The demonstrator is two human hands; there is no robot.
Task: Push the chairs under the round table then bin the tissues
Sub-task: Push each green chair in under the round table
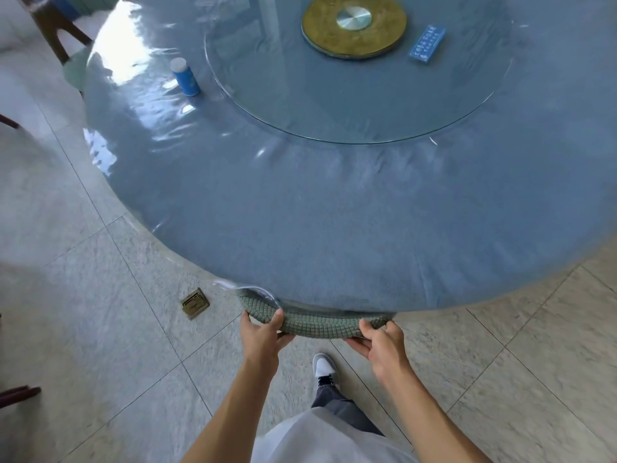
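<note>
Green waffle-textured fabric covers the chair (320, 324), most of it tucked beneath the round table's (334, 235) near edge. Your left hand (262, 335) and right hand (384, 342) each curl round the chair's exposed rim. Bare tiled floor (100, 295) lies open to your left, and a brass floor socket (195, 303) sits near the table's edge.
</note>
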